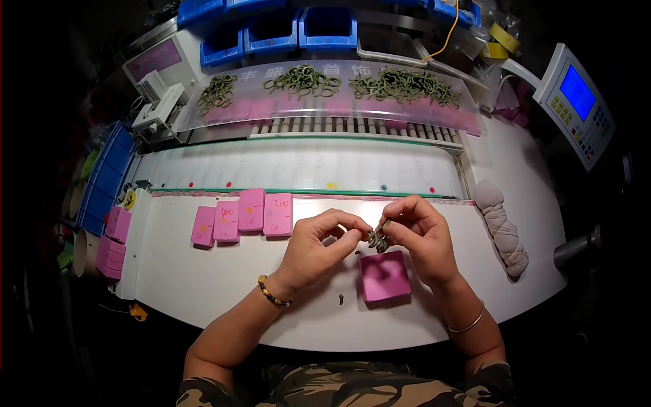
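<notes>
My left hand [315,247] and my right hand [424,241] meet above the middle of the white table, thumbs and forefingers pinched. Between their fingertips is a small cluster of dark green ring-shaped pieces [378,239]; the right fingers grip its upper part and the left fingertips pinch its left side. How many pieces there are is hard to tell. Just below my hands lies a square pink block [385,288], shaded by them. A dark crumb [358,252] sits near its upper left corner, and a small dark green bit [341,299] lies to its left.
Several pink blocks [252,210] with handwritten marks stand left of my hands. Beyond is a white conveyor [305,166], with piles of green rings [407,88] on a clear panel [258,112]. A wrapped grey roll [500,227] and a blue-screened control panel [576,102] are right.
</notes>
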Available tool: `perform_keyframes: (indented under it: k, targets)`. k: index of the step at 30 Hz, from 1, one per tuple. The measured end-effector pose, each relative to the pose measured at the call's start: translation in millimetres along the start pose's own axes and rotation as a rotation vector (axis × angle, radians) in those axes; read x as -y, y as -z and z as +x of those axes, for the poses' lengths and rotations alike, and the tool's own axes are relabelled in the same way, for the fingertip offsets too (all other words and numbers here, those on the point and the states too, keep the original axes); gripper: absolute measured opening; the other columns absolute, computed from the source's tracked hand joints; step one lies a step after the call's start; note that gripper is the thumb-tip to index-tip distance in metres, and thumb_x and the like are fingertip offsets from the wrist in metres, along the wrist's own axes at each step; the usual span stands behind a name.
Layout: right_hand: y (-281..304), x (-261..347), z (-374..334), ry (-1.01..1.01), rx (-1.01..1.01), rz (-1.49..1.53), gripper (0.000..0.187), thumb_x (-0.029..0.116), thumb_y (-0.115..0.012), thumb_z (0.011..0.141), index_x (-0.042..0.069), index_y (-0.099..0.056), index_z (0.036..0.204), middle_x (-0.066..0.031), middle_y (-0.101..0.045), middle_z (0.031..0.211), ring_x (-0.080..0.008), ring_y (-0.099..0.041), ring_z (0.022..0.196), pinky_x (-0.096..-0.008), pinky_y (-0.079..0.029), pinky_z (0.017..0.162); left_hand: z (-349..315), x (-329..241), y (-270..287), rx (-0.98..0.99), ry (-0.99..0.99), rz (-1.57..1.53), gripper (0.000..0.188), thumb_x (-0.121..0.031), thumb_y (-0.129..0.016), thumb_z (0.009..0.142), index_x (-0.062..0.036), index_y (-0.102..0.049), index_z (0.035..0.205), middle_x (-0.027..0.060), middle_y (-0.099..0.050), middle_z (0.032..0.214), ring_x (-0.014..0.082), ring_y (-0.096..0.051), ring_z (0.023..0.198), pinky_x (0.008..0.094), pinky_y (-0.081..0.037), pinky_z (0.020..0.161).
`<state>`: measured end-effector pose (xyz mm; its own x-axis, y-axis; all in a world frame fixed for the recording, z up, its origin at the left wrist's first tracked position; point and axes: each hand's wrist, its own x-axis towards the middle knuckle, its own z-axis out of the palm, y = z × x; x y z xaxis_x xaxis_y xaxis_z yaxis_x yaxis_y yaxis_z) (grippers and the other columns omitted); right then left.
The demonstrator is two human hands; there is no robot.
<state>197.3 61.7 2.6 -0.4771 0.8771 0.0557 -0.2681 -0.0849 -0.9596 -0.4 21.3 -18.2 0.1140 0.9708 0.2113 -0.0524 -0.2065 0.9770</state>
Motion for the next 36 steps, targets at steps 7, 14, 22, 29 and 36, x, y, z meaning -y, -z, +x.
perform_keyframes:
  k: [7, 14, 22, 29, 36]
  targets:
    - [10, -2, 5, -0.211, -0.132, 0.206, 0.016, 0.007, -0.062, 0.091, 0.003, -0.058, 0.106, -0.0053, -0.064, 0.093, -0.0128, -0.065, 0.086, -0.0236, -0.053, 0.070, 1, -3, -4, -0.103, 0.164, -0.081, 0.011, -0.002, -0.061, 0.091, 0.0018, -0.066, 0.101, 0.0064, -0.068, 0.096, 0.0120, -0.065, 0.088, 0.0250, -0.052, 0.080]
    - [11, -7, 6, -0.226, -0.142, 0.238, 0.016, 0.007, -0.060, 0.092, 0.002, -0.057, 0.107, -0.0067, -0.064, 0.096, -0.0143, -0.066, 0.088, -0.0255, -0.056, 0.071, 1, -2, -5, -0.072, 0.162, 0.071, 0.015, -0.004, -0.063, 0.091, 0.0012, -0.065, 0.105, 0.0058, -0.067, 0.098, 0.0107, -0.065, 0.089, 0.0230, -0.052, 0.076]
    - [4, -10, 3, -0.131, -0.237, 0.168, 0.012, 0.004, -0.060, 0.091, 0.000, -0.058, 0.102, -0.0079, -0.064, 0.098, -0.0135, -0.065, 0.086, -0.0245, -0.057, 0.072, -1, 2, -9, 0.046, 0.231, -0.194, 0.036, -0.002, -0.062, 0.090, 0.0013, -0.053, 0.125, 0.0086, -0.065, 0.105, 0.0091, -0.061, 0.091, 0.0226, -0.054, 0.077]
    - [-11, -13, -1, 0.187, -0.204, -0.226, 0.011, -0.005, -0.064, 0.085, -0.001, -0.060, 0.094, -0.0052, -0.061, 0.088, -0.0122, -0.062, 0.078, -0.0234, -0.053, 0.067, -2, -8, -13, 0.063, 0.398, -0.367, 0.031, -0.010, -0.063, 0.092, 0.0004, -0.057, 0.120, 0.0068, -0.064, 0.103, 0.0104, -0.060, 0.088, 0.0255, -0.052, 0.075]
    - [-13, -13, 0, 0.664, -0.116, -0.797, 0.016, -0.009, -0.069, 0.074, 0.000, -0.063, 0.085, -0.0089, -0.059, 0.083, -0.0195, -0.059, 0.069, -0.0300, -0.050, 0.059, -2, -3, -10, 0.001, 0.392, -0.435, 0.021, -0.013, -0.062, 0.093, 0.0014, -0.062, 0.109, 0.0052, -0.063, 0.095, 0.0102, -0.059, 0.083, 0.0258, -0.051, 0.074]
